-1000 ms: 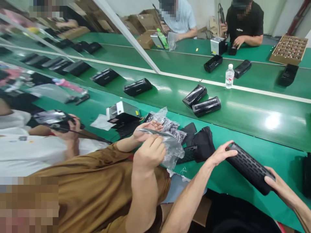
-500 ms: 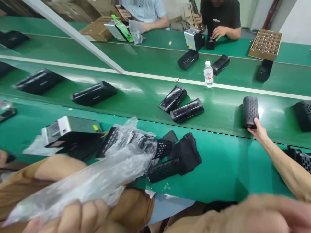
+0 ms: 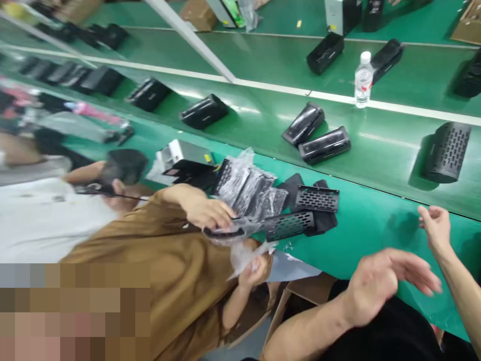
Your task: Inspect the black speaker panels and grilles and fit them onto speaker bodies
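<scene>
My left hand (image 3: 376,286) is raised over the near edge of the green table, with its fingers stretched to the right and nothing in it. My right hand (image 3: 436,228) is over the table on the right, also holding nothing, its fingers loosely bent and the thumb apart. Just beyond it, a black perforated casing (image 3: 447,153) stands upright on the green conveyor belt (image 3: 383,170), not touched by my hand. Two glossy black casings (image 3: 325,145) lie further left on the belt.
On my left, a co-worker in brown (image 3: 150,260) handles a plastic-wrapped black part (image 3: 225,232). Perforated black panels (image 3: 317,198) and wrapped parts (image 3: 250,188) lie on the table. A water bottle (image 3: 363,82) stands by the white divider. An open cardboard box (image 3: 278,311) sits below.
My right hand has let go of the perforated casing and drawn back. My left hand, blurred close to the camera before, now shows farther away. The view has swung left.
</scene>
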A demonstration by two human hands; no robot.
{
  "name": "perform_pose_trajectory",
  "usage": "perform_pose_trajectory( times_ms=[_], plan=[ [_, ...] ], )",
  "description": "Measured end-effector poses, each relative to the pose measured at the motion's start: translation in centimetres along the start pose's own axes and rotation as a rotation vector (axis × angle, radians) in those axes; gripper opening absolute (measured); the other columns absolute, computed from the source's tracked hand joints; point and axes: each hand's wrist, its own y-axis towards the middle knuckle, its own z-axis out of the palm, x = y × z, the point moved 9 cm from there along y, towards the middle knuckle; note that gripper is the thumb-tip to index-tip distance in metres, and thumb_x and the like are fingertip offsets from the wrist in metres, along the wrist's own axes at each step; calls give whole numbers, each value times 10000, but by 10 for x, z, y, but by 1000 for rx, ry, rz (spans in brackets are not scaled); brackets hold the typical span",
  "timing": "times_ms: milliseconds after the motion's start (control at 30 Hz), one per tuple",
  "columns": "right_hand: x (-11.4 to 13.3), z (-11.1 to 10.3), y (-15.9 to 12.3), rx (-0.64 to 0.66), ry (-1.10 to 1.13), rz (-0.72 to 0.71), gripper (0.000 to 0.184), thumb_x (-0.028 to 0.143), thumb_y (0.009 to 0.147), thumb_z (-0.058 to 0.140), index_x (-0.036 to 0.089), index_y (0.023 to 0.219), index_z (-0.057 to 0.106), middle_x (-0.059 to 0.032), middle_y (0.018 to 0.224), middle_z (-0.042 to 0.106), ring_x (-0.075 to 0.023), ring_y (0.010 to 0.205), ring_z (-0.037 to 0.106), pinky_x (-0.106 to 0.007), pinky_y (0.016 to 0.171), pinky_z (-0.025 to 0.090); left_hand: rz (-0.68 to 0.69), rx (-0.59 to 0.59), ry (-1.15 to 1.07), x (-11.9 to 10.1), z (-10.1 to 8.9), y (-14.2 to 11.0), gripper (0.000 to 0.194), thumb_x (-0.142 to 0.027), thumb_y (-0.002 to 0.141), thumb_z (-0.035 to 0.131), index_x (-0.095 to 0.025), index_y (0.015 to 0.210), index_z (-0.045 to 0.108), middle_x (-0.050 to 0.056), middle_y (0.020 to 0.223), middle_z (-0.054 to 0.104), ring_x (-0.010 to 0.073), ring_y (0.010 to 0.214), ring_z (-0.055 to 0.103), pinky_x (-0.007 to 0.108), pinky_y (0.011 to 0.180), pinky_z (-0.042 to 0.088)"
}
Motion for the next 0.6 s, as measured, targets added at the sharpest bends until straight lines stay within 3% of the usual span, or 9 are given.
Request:
perform_pose_trajectory(
  times_ms=[100,167,267,367,467,533,600],
  plan=[
    [-24,42,-64,253,-61,-25,619,803,664,751,241,886,616,-6,734,638,-194,615,606,-311,532,496,71,-481,90,16,-85,-6,507,-686,875,730,-181,927,726,119,930,767,228,838,726,367,798,592],
    [-24,80,-92,405,-106,-69,585,802,695,722,240,840,654,-21,697,663,-217,615,623,-333,549,513,53,-760,198,36,-143,-21,531,-712,838,731,-184,852,674,92,856,727,201,769,690,332,721,571],
    [9,148,-101,513,-161,-200,571,754,768,710,226,985,718,-76,898,743,-261,778,680,-428,759,592,54,-950,311,56,-203,-43,578,-773,831,650,-196,832,615,70,809,683,191,697,663,336,663,565],
    [58,222,-93,581,-189,-343,615,626,827,783,205,1270,714,-149,1308,701,-291,990,694,-527,1051,533,119,-1127,406,50,-242,-70,505,-696,825,693,-214,926,583,94,964,680,263,934,705,418,836,596],
    [86,274,-88,640,-193,-398,481,491,974,748,212,1359,678,-134,1437,642,-293,1185,671,-530,1103,523,192,-1339,641,22,-266,-91,527,-473,778,825,-204,1162,585,191,1388,596,363,1430,514,529,1194,427],
    [85,282,-83,657,-199,-398,395,424,1040,698,208,1370,663,-119,1423,649,-280,1205,675,-507,1033,579,173,-1429,885,5,-274,-90,698,-386,771,853,-171,1358,543,246,1583,462,407,1566,360,573,1279,302],
    [74,268,-74,660,-221,-391,381,401,1050,693,198,1372,660,-109,1402,659,-279,1178,692,-485,982,611,105,-1455,1069,-1,-281,-79,809,-368,797,847,-136,1482,483,280,1653,396,447,1591,323,616,1283,272]
  ],
)
